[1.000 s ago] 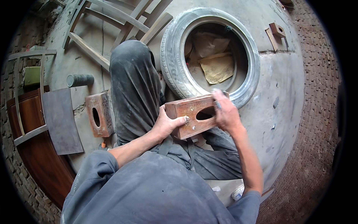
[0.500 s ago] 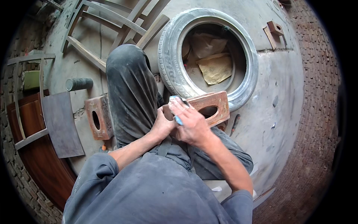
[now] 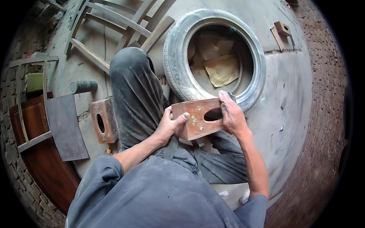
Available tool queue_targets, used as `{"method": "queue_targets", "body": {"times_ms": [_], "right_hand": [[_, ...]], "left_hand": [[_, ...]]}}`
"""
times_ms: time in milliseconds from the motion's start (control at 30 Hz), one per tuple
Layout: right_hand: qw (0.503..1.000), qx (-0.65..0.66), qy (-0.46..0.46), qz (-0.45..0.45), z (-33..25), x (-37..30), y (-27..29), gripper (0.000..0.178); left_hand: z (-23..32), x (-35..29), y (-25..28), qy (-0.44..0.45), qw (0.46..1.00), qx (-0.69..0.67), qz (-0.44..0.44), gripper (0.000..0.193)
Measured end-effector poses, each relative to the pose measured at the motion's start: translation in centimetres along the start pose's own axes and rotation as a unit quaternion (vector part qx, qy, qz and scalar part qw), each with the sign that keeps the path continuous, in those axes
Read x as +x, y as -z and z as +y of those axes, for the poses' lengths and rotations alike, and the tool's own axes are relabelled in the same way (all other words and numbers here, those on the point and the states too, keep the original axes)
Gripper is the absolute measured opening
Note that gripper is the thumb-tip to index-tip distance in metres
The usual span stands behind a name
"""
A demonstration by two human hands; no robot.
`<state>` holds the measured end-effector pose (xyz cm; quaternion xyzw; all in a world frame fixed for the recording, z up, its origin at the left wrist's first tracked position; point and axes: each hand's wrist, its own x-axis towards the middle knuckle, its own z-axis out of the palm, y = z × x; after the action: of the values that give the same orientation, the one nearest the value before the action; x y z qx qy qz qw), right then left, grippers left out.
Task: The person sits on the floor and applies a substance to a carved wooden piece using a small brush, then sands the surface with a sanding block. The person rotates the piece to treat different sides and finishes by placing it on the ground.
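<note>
A reddish-brown wooden tissue box (image 3: 194, 123) with an oval opening is held over my lap, its slotted face turned up towards me. Pale spots mark that face left of the opening. My left hand (image 3: 166, 127) grips the box's left end, thumb on the upper face and fingers out of sight. At the other end, my right hand (image 3: 232, 117) is closed around the right side, fingers over the far edge. Something small, whitish and dark shows at those fingertips; I cannot make out what it is.
A tyre (image 3: 175, 72) lies just beyond the box, yellowish paper (image 3: 222, 71) inside it. Another tissue box (image 3: 108, 125) stands left of my knee, beside a dark green cylinder (image 3: 83, 86) and a grey panel (image 3: 66, 127). Wooden frames (image 3: 118, 19) lie at far left; a small box (image 3: 282, 28) sits far right.
The box has turned so its slotted face shows more fully and sits nearer to me. My right hand has moved from the box's left part to its right end.
</note>
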<state>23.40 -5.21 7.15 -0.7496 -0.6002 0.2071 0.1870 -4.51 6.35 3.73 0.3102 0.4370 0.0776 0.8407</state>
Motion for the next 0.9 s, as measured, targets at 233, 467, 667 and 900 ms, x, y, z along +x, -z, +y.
{"method": "queue_targets", "body": {"times_ms": [233,467,667,900], "right_hand": [[0.985,0.098,0.131,-0.054,-5.7,5.8,2.0,0.041],[0.938,-0.047,0.317,-0.136,-9.2,7.2,1.7,0.061],[0.926,-0.097,0.339,-0.135,-9.3,8.8,2.1,0.062],[0.914,-0.047,0.368,-0.163,-10.4,3.6,2.2,0.068]], "left_hand": [[-0.2,1.2,0.0,-0.015,0.992,-0.126,-0.029,0.058],[0.7,2.9,-2.0,-0.063,0.97,-0.233,0.042,0.048],[0.5,3.6,-0.9,-0.071,0.975,-0.212,0.014,0.048],[0.0,4.0,-0.1,-0.046,0.974,-0.222,0.009,0.052]]}}
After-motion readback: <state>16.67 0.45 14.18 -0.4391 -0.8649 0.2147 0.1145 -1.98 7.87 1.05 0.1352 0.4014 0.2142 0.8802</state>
